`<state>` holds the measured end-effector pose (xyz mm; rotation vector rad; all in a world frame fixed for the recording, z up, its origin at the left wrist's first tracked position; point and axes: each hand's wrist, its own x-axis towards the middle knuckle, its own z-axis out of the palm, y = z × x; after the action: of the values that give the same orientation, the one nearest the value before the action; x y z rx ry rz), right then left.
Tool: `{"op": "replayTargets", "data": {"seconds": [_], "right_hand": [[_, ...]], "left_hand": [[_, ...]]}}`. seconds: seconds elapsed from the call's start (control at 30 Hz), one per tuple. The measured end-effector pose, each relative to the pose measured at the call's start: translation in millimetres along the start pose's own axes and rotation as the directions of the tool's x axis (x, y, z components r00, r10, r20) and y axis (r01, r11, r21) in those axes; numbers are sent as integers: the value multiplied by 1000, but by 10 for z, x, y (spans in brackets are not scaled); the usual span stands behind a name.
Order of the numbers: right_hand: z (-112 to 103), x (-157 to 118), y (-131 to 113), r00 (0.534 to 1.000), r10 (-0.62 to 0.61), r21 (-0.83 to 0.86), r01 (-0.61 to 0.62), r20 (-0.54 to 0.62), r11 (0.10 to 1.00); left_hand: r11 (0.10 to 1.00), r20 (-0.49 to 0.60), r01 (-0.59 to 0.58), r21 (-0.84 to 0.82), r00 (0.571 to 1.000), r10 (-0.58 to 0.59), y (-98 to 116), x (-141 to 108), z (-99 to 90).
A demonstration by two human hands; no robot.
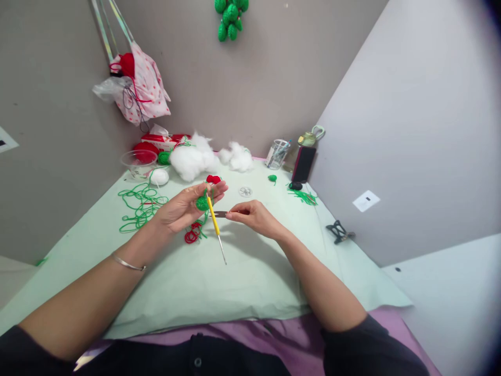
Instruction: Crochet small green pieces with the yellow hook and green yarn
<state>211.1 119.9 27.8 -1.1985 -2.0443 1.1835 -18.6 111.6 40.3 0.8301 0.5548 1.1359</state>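
My left hand (183,206) holds a small green crocheted piece (202,202), with a yellow-handled crochet hook (213,216) hanging from it, metal end pointing down. Dark small scissors (221,214) are in my right hand (252,216), pinched between thumb and fingers. Their blades point left and reach behind the hook, near the green yarn under the piece. Below my left hand lie red yarn loops (192,233) and some green strands. A small red piece (213,179) rests just behind my left fingertips.
Loose green yarn (141,206) spreads at left, near a clear bowl (139,164) and white stuffing (193,159). At the back right stand a pen cup (277,154), a phone (303,164) and a bottle (307,139). A black stand (340,232) lies at the right edge.
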Motion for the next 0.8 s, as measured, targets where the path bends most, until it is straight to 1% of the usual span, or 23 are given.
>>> {"op": "replayTargets", "data": {"seconds": [0.1,0.17,0.3,0.4,0.53,0.6,0.67,0.7,0.73,0.77,0.8], "right_hand": [[-84,-20,23,995,79,26,-81,65,996],[-119,-21,33,990,113,48,-117,81,992],[-63,2,7,988,121,65,-127,96,990],[33,18,-24,992,87,-3,-87,93,996],[65,14,-6,999,32,-158,-31,6,987],[34,10,37,996,24,-231,-43,-83,972],[12,16,92,980,-2,-309,-61,-200,949],[15,23,117,967,-34,-350,-58,-251,935],[31,30,138,954,-92,-399,-31,-286,916],[61,37,152,939,-180,-458,27,-294,889],[102,42,159,916,-289,-522,109,-277,846]], "left_hand": [[1000,-8,9,-17,1000,-9,2,5,-20],[1000,-22,20,-14,1000,-20,7,-4,-14],[1000,-21,27,6,999,-27,3,-34,31],[999,-10,31,17,999,-31,-6,-46,56],[1000,-16,25,-17,1000,-25,-20,-28,49],[998,-49,15,-62,999,-18,-41,-7,32],[996,-85,9,-91,996,-17,-83,16,10],[995,-99,8,-95,995,-18,-113,28,-1],[995,-112,10,-95,994,-20,-149,38,-12],[995,-125,14,-94,992,-26,-190,46,-21],[996,-136,19,-90,990,-31,-233,53,-29]]}}
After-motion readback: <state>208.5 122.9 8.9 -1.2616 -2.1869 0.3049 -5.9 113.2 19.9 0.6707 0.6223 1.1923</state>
